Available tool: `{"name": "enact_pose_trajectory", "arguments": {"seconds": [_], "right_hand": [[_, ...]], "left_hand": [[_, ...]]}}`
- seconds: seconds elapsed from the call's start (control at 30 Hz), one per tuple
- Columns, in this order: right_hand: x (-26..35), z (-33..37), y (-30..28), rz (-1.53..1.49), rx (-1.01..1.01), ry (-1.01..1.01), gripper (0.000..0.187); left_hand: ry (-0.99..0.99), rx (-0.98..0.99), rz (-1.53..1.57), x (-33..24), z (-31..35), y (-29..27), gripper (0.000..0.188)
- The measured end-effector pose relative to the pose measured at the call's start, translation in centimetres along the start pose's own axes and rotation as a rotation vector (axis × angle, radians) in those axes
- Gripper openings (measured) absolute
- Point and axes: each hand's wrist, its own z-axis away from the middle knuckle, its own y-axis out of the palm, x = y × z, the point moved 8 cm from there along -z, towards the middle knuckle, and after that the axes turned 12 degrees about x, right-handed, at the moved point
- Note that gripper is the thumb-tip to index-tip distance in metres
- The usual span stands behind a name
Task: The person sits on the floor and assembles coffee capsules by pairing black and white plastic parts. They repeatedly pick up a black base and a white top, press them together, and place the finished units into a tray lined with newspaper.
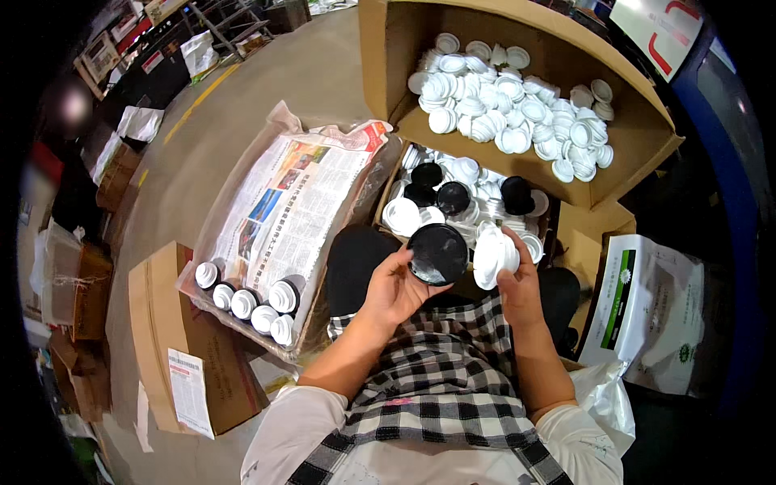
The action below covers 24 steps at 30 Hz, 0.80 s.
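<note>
Nearest me, the left hand (394,289) pinches a glossy black disc (438,255) by its near left edge, and the right hand (523,289) grips a white ridged piece (491,259) beside it, perhaps several nested; I can't tell. I'd judge both light, stiff plastic, the black one slippery on its face, so I'd hold them by the rims. Just beyond sits an open box (390,184) of black and white pieces (453,198); farther, a large carton (377,65) holds heaped white caps (512,111).

Apron (436,376): is showing black-and-white checks, one pink mark (399,401)
Sleeves (293,428): are looking white
Trousers (360,259): are looking black
</note>
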Motion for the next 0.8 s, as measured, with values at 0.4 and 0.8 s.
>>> {"name": "enact_pose_trajectory", "arguments": {"seconds": [0.4,0.8], "right_hand": [[6.5,0.8,7.9,1.166,0.211,-0.395,0.078],[6.4,1.2,9.2,1.257,0.206,-0.397,0.071]], "left_hand": [[-0.063,0.046,-0.039,1.2,2.0,3.2,0.058],[0.023,-0.247,-0.371,1.2,2.7,1.5,0.062]]}}
